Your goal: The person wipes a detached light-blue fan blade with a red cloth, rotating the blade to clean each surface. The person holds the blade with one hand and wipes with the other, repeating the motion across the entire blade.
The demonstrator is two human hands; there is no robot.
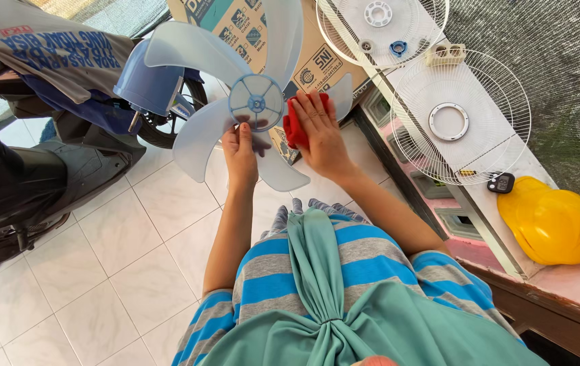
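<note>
A: What is going on?

B: The left hand (240,154) pinches the pale blue see-through plastic fan blade (253,102) by its hub, up in the air. The right hand (322,133), fingers flat and together, presses a red cloth (297,122) on one wing. It looks like wiping; I think another wing needs turning round

A: And around?

B: White floor tiles (100,271) below, white wire fan guards (463,125) and a yellow hard hat (553,222) on the pink ledge (575,281)
</note>
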